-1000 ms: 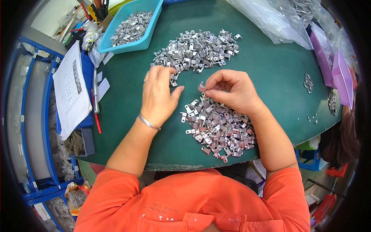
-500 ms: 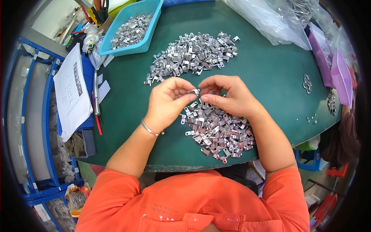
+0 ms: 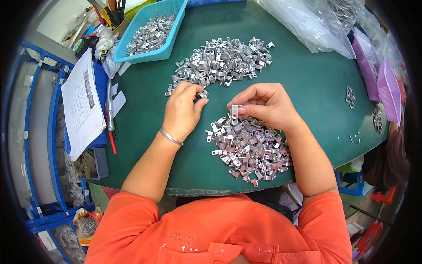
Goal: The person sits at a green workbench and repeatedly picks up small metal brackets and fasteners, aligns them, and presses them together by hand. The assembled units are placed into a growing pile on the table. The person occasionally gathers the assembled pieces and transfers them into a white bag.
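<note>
My right hand [image 3: 268, 105] pinches a small L-shaped metal bracket [image 3: 234, 114] between thumb and fingertips, with a hole showing in its face. It is held upright over the near pile of metal brackets [image 3: 252, 149]. My left hand [image 3: 182, 105], a silver bangle on its wrist, is at the near left edge of the far pile of metal brackets [image 3: 222, 61]. Its thumb and forefinger close around another small bracket [image 3: 203, 94]. Whether that bracket also rests on the pile is hard to see; the other left fingers are partly hidden.
A light-blue plastic basket [image 3: 167, 50] of brackets stands at the far left of the green table [image 3: 307, 83]. Printed sheets [image 3: 83, 105] and a red pen [image 3: 113, 143] lie left. Clear plastic bags [image 3: 307, 26], purple baskets [image 3: 389, 88] and linked metal rings [image 3: 350, 97] are right.
My hands have moved apart. The left went leftward with a bracket to the far pile's edge. The right stays over the near pile, where a bracket now shows plainly in its fingers.
</note>
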Motion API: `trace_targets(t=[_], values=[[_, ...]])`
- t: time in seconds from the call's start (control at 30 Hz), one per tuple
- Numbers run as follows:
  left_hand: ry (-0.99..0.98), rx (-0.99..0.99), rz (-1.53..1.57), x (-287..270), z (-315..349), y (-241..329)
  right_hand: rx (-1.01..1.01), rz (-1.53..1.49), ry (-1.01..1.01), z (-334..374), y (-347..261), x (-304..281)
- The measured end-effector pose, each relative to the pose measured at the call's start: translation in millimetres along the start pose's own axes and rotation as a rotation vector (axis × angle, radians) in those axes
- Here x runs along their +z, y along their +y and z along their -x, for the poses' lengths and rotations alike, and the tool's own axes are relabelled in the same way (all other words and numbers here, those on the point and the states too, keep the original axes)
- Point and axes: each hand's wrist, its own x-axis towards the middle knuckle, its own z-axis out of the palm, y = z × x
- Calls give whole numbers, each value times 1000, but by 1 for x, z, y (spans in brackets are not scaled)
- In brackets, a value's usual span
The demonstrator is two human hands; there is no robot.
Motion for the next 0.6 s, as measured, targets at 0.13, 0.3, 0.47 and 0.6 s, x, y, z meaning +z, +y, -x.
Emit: trace_targets(t=[0.13, 0.3, 0.47, 0.6], values=[[-76, -159, 237, -6, 0, 13, -121, 238, -277, 3, -2, -16], [-100, -190, 936, -2, 4, 29, -56, 385, 52, -1, 0, -2], [1, 270, 529, -2, 8, 46, -88, 184, 17, -2, 10, 1], [48, 251, 481, -1, 5, 45, -43, 123, 25, -1, 8, -1]])
